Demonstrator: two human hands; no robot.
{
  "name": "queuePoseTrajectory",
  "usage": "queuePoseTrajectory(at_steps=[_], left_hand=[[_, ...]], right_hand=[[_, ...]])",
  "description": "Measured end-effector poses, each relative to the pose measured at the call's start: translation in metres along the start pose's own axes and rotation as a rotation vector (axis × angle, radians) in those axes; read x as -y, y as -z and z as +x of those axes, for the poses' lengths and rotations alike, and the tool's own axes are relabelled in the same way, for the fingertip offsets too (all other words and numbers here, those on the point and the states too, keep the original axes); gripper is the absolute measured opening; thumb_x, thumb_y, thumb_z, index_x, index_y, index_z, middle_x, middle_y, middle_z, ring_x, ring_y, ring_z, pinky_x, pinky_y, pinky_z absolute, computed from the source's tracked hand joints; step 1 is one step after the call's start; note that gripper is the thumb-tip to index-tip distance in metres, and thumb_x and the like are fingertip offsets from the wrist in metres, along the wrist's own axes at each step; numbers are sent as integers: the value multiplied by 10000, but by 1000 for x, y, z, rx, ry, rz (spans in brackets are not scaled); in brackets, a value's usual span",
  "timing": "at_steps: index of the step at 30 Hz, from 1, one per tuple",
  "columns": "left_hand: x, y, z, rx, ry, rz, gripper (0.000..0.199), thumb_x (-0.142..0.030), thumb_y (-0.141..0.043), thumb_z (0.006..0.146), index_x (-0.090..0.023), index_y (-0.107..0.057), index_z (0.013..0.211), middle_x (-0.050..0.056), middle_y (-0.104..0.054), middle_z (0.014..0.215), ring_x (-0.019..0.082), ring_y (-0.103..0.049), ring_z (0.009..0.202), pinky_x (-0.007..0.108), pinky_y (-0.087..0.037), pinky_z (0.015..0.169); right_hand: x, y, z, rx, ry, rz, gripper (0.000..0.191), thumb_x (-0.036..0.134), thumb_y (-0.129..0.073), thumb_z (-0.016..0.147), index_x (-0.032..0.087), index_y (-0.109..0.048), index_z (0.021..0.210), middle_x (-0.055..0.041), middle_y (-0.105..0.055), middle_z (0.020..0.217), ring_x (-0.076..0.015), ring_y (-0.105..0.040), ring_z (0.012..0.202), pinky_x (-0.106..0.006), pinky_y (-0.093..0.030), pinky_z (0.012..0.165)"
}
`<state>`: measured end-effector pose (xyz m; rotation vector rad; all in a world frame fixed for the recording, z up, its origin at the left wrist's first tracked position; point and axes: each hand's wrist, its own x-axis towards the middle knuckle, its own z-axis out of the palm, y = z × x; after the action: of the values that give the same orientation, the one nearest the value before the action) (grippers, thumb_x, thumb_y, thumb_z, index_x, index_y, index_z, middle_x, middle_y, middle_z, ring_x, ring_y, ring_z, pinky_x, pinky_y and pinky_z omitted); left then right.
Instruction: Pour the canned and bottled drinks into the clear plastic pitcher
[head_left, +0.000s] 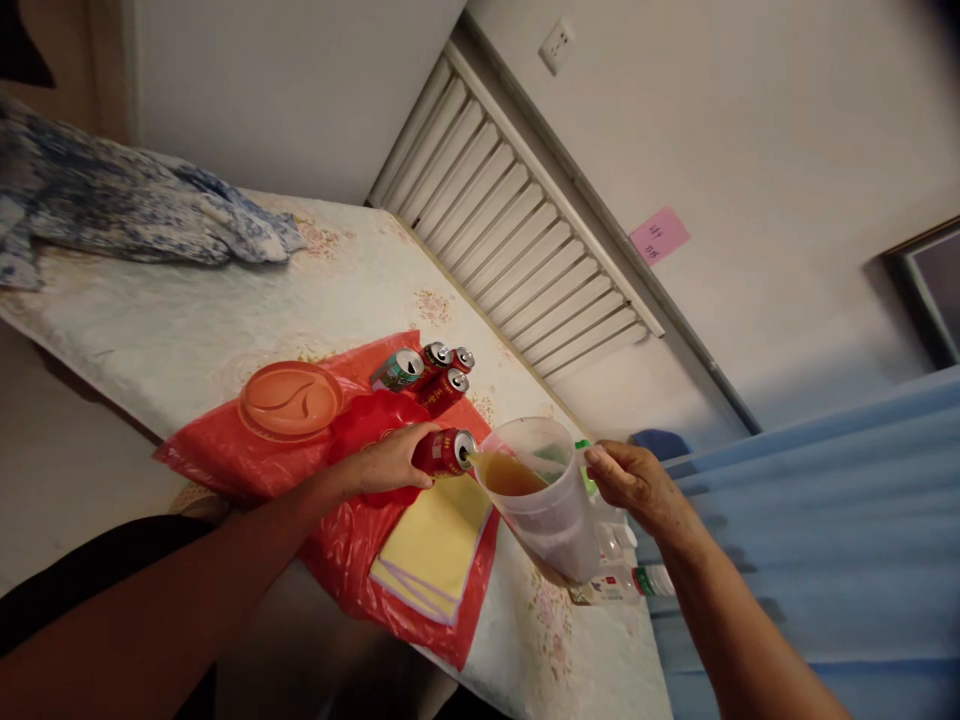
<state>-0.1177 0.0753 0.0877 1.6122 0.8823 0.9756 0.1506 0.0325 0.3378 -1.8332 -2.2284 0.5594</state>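
My left hand (pixel 391 464) is wrapped round a red drink can (pixel 439 453), its open top facing a translucent plastic pitcher (pixel 551 530). My right hand (pixel 634 482) grips the pitcher's handle, and the pitcher leans towards the can. Amber liquid (pixel 514 473) lies against the pitcher's near wall, and a thin stream of it spans the lip and the can's opening. Behind the held can stand several opened cans, among them a green can (pixel 399 369) and a red can (pixel 450 388). A folded yellow cloth (pixel 435 545) lies below the can.
A red plastic bag (pixel 360 580) is spread on the flower-patterned tablecloth (pixel 360 270), under an orange round dish (pixel 291 400). Clear bottles (pixel 619 582) are partly hidden behind the pitcher. Patterned blue-white fabric (pixel 150 195) lies at the far left; a radiator (pixel 517 220) and a blue curtain (pixel 825 530) border the table.
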Motion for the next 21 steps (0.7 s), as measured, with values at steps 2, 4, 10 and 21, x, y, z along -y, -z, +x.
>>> queuePoseTrajectory(at_steps=[2,4,10,21], left_hand=[[1,0,0,-5,1,9,687,-259,-746,646,-250,-545,1303,59,-673,1268,255,-646,1125,321,-519,906],[1,-1,1,-13,-1,17,701,-262,-743,645,-251,-540,1316,61,-670,1281,256,-641,1139,324,-517,913],[0,-1,0,-11,-2,31,682,-254,-730,650,-251,-542,1306,67,-672,1287,256,-641,1136,321,-511,917],[-7,1,-2,-8,7,34,659,-237,-734,644,-242,-558,1279,62,-674,1258,258,-640,1128,327,-512,926]], right_hand=[[-1,1,0,1,-1,-2,595,743,-517,867,207,-466,616,42,-387,531,-90,-321,501,-227,-207,453],[-1,1,0,2,-1,-5,596,746,-515,867,207,-464,617,40,-395,534,-91,-324,503,-227,-210,453],[1,1,0,11,-4,-26,596,744,-509,873,204,-478,622,32,-414,538,-95,-341,507,-229,-222,459],[4,2,0,7,-6,-32,597,747,-514,861,206,-479,612,30,-414,530,-99,-349,502,-231,-227,454]])
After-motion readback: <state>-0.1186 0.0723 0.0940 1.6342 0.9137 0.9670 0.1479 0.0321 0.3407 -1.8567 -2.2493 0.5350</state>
